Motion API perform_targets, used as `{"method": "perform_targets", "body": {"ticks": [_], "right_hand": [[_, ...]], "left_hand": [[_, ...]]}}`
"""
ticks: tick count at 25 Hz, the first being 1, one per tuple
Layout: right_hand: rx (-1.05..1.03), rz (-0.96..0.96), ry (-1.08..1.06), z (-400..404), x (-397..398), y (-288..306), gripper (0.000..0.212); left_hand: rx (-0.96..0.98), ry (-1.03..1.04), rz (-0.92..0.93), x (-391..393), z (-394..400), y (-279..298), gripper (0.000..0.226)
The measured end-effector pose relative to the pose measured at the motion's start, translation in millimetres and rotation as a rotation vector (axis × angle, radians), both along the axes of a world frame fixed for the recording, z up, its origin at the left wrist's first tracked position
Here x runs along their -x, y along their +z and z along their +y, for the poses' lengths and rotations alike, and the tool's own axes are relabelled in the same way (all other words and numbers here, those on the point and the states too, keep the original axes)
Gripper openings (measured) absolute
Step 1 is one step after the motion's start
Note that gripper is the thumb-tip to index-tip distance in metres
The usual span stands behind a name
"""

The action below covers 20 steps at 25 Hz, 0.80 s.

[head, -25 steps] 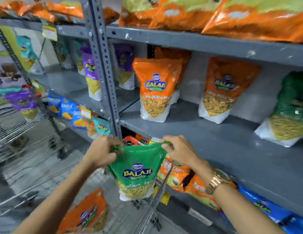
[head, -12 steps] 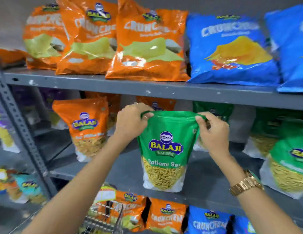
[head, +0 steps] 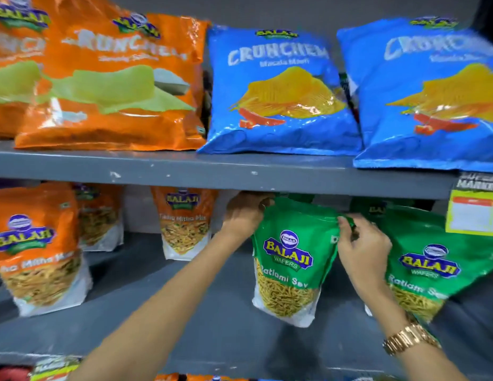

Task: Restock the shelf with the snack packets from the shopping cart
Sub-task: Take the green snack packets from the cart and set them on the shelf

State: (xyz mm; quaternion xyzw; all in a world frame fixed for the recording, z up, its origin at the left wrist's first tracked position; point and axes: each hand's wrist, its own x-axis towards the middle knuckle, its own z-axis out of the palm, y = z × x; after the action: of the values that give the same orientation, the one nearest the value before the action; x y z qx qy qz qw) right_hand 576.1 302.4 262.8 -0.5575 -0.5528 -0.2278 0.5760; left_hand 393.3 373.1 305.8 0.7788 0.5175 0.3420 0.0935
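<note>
A green Balaji Ratlami Sev packet [head: 290,259] stands upright on the grey middle shelf [head: 185,320], under the edge of the shelf above. My left hand [head: 244,213] grips its top left corner. My right hand [head: 361,248] pinches its top right corner. Another green Ratlami Sev packet [head: 438,265] stands just to its right, partly behind my right hand. The shopping cart is out of view.
Orange Balaji mix packets [head: 36,248] [head: 185,221] stand on the same shelf to the left. The upper shelf [head: 240,171] holds orange [head: 110,83] and blue Crunchem bags [head: 278,92]. A yellow price tag [head: 473,207] hangs at the right. More packets show below.
Both hands carried the green packet up from over the cart and further into the middle shelf, beside the other green packet. The view rose and moved closer to the shelves.
</note>
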Motion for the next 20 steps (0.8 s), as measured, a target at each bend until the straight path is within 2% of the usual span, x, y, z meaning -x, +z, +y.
{"method": "perform_targets", "body": {"ticks": [4, 7, 8, 11, 15, 18, 20], "right_hand": [[-0.054, -0.002, -0.101, 8, -16, -8, 0.030], [-0.214, -0.228, -0.199, 11, -3, -9, 0.013], [-0.257, -0.309, -0.184, 13, 6, -10, 0.014], [-0.264, -0.416, -0.001, 19, 45, -19, 0.021], [-0.169, -0.335, 0.263, 26, 122, -38, 0.017], [-0.024, -0.275, 0.462, 23, 194, -61, 0.014], [0.128, -0.273, 0.580, 17, 242, -83, 0.018]], "left_hand": [[0.031, -0.030, -0.074, -19, 15, -3, 0.021], [0.092, -0.026, -0.265, -11, 15, -3, 0.029], [0.111, -0.029, -0.335, -3, 14, -2, 0.032], [0.074, -0.008, -0.371, 39, 6, -10, 0.024], [0.031, 0.145, -0.272, 131, -23, -37, 0.029], [0.086, 0.345, -0.269, 212, -60, -66, 0.014], [0.158, 0.449, -0.268, 266, -93, -93, 0.018]]}}
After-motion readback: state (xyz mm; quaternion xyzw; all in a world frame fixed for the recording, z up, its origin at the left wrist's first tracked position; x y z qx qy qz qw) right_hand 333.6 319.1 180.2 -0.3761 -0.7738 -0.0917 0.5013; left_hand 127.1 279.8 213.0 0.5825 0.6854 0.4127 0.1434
